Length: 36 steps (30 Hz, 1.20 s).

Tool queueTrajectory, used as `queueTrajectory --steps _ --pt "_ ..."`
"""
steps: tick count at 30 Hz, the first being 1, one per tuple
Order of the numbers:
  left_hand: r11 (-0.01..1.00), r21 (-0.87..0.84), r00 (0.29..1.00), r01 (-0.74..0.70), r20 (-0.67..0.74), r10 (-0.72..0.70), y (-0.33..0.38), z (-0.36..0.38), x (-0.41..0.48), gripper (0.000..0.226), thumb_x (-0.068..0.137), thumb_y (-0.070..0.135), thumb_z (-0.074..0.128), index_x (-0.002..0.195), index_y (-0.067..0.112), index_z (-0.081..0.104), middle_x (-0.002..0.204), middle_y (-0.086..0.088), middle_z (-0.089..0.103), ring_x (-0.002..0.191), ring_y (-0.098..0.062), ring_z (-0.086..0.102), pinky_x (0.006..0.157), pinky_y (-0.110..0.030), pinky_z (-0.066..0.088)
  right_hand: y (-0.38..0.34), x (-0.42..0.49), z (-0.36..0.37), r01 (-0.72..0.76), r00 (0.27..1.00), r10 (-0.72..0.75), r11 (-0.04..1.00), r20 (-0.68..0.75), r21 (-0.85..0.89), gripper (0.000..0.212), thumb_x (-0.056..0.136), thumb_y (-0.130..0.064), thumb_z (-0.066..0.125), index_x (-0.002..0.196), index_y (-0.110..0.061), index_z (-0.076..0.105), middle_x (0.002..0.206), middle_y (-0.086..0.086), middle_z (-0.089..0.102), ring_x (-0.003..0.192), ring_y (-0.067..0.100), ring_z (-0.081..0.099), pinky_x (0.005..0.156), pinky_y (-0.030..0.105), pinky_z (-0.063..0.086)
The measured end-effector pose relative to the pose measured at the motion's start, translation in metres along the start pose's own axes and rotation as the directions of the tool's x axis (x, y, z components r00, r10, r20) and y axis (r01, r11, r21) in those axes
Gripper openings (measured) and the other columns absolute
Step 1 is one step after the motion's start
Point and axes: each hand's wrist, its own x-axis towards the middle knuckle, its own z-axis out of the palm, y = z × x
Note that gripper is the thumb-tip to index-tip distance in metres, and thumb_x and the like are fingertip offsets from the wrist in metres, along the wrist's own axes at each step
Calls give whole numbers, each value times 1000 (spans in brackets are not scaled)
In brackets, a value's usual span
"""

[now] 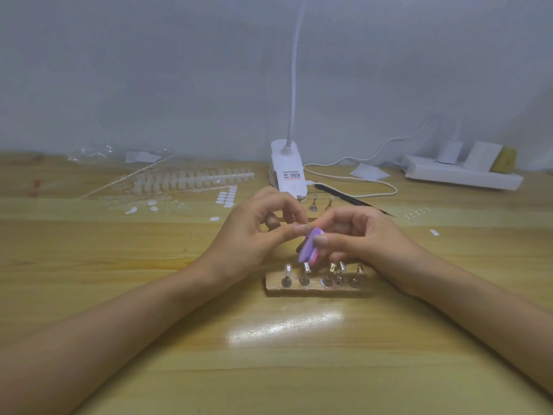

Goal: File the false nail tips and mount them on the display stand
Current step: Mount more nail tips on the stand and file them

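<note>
While the left hand [254,232] pinches a small pale false nail tip [300,228] between thumb and forefinger, its outline too blurred to describe, the right hand [365,235] grips a purple nail file [308,248] with thumb and curled fingers, the file's upper end touching the pinched tip. Both are held above the worktop [299,369], about midway between its near and far edges. Display stand [317,292]: wooden block directly below the hands, nearer the front edge, carrying five upright metal holders in a row; the leftmost holder [288,275] is topped with a clear piece. Two loose metal holders [313,203] stand just behind the hands. Black slender tool [353,199]: lying beside them, angled to the right. White clip lamp base [287,169]: at the far edge, centre, gooseneck rising, white cable looping right. Strips of clear nail tips [194,178]: toward the far left, with a sheet of white oval tabs [226,197] beside them and loose tips scattered nearby. White power strip [460,172]: far right corner.
</note>
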Motion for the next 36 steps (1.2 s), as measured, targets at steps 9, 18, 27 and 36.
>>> queueTrajectory --steps 9,18,27,36 --pt "999 25 1000 -23 3 23 2 0 -1 18 86 12 73 79 26 65 92 0 56 72 1 49 76 -10 40 1 1 0 19 997 -12 996 -81 90 20 81 -20 74 98 -9 71 94 15 77 86 23 75 72 24 59" --pt "1000 -11 1000 -7 -9 7 1 0 0 14 85 11 73 79 22 66 93 -1 56 76 0 51 76 -12 41 2 3 -3 40 988 -13 983 -152 180 24 81 -17 69 102 -4 69 96 17 76 86 24 75 78 29 60" --pt "1000 -8 1000 -19 -12 19 -1 0 0 13 85 14 73 80 24 67 92 2 56 76 -2 51 77 -15 42 2 2 -1 15 999 -11 996 -49 92 22 81 -18 71 101 -8 71 96 14 77 89 25 75 77 29 60" --pt "1000 -12 1000 -14 -15 14 -2 0 0 15 86 12 73 80 25 67 89 8 54 73 0 50 77 -16 43 5 2 -1 38 999 -37 997 -16 65 21 82 -20 73 102 -12 72 99 15 76 92 25 75 80 31 61"
